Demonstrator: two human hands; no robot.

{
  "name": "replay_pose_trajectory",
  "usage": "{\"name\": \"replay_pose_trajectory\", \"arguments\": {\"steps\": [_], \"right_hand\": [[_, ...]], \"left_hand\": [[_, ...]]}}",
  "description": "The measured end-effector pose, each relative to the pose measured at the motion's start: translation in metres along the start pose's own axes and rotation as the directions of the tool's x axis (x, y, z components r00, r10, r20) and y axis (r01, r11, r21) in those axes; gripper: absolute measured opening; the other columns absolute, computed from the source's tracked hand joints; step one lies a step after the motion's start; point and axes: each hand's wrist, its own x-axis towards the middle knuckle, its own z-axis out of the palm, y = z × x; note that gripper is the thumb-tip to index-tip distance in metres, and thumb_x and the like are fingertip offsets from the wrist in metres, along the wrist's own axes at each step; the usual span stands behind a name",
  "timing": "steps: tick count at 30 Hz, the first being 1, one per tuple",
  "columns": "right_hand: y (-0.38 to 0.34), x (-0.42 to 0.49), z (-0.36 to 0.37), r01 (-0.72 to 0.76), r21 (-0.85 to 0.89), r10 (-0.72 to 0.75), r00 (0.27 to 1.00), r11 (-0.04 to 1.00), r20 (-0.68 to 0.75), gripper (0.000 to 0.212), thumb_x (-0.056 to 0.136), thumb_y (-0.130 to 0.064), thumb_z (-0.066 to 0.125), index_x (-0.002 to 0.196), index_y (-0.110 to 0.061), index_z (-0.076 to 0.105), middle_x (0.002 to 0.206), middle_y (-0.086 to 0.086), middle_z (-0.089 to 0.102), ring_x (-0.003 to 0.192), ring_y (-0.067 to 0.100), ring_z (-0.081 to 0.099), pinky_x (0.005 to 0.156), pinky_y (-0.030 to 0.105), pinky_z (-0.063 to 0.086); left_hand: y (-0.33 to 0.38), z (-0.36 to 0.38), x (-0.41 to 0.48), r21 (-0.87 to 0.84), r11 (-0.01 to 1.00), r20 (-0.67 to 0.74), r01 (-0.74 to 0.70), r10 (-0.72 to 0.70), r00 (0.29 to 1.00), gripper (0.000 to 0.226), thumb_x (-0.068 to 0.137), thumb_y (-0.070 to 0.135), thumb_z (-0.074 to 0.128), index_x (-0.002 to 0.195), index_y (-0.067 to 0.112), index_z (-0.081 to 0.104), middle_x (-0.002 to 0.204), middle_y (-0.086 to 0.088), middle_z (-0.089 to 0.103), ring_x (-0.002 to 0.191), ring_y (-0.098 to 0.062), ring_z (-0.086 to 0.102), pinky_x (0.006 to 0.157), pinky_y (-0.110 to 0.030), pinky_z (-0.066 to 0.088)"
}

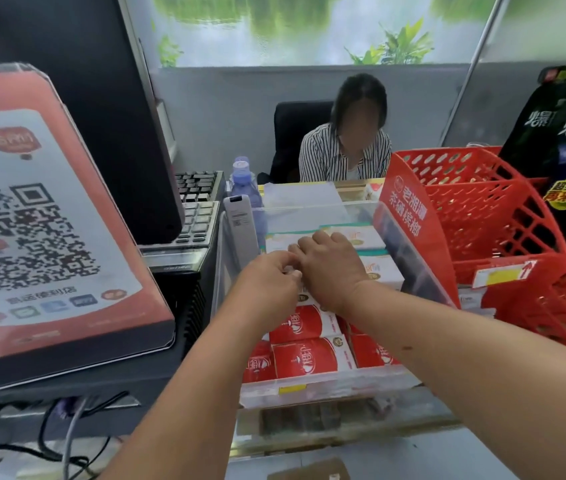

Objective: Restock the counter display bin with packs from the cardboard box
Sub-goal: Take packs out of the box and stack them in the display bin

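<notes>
Shop counter: our left hand (269, 282) and right hand (330, 268) meet over the display bin (326, 386). Both lie fingers-down on the white packs (375, 237), long sides left-right; whether they grip, we cannot tell

Packs (312, 355) in bin (326, 386), rack (503, 244) right.

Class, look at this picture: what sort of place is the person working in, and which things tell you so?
Most likely a small shop's checkout counter. A QR payment sign stands beside a till keyboard, a clear display bin holds rows of red packs, and a red wire rack with a price label stands next to it.
</notes>
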Motion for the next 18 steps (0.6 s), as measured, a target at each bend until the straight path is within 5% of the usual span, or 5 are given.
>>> {"name": "replay_pose_trajectory", "arguments": {"steps": [3, 10, 13, 18], "right_hand": [[0.001, 0.004, -0.001, 0.029, 0.072, -0.032, 0.999, 0.997, 0.033, 0.032, 0.096, -0.02, 0.045, 0.128, -0.015, 0.049, 0.126, 0.006, 0.055, 0.119, 0.028, 0.047, 0.092, 0.039, 0.044], [-0.004, 0.003, -0.006, -0.02, 0.082, 0.017, 0.999, 0.996, 0.035, 0.038, 0.094, -0.02, 0.046, 0.131, -0.014, 0.042, 0.127, 0.008, 0.053, 0.118, 0.03, 0.048, 0.092, 0.04, 0.04], [-0.007, -0.016, -0.016, -0.063, 0.092, 0.061, 0.998, 0.994, 0.014, 0.045, 0.093, -0.018, 0.048, 0.137, -0.016, 0.038, 0.131, 0.006, 0.051, 0.121, 0.03, 0.047, 0.095, 0.041, 0.04], [-0.015, -0.058, -0.038, -0.131, 0.128, 0.14, 0.988, 0.983, -0.062, 0.05, 0.085, -0.01, 0.057, 0.134, -0.017, 0.048, 0.12, 0.004, 0.059, 0.109, 0.029, 0.055, 0.09, 0.042, 0.047]], "left_hand": [[-0.002, 0.001, 0.001, -0.018, 1.0, 0.017, 0.005, -0.005, 1.0, 0.022, 0.095, 0.024, 0.051, 0.108, 0.034, 0.066, 0.101, 0.001, 0.068, 0.088, -0.016, 0.064, 0.078, -0.038, 0.055], [-0.002, -0.004, -0.007, -0.031, 0.999, -0.015, -0.017, 0.017, 1.0, 0.025, 0.094, 0.023, 0.054, 0.113, 0.037, 0.064, 0.096, 0.001, 0.067, 0.058, -0.01, 0.048, 0.053, -0.025, 0.036], [0.001, -0.006, -0.017, -0.04, 0.999, -0.005, -0.027, 0.027, 1.0, 0.027, 0.094, 0.023, 0.054, 0.114, 0.038, 0.064, 0.107, -0.002, 0.069, 0.072, -0.021, 0.06, 0.056, -0.026, 0.039], [0.009, -0.006, -0.041, -0.026, 0.992, 0.001, -0.127, 0.127, 0.992, 0.027, 0.094, 0.02, 0.054, 0.11, 0.04, 0.064, 0.111, 0.005, 0.067, 0.068, -0.017, 0.062, 0.057, -0.026, 0.043]]}}
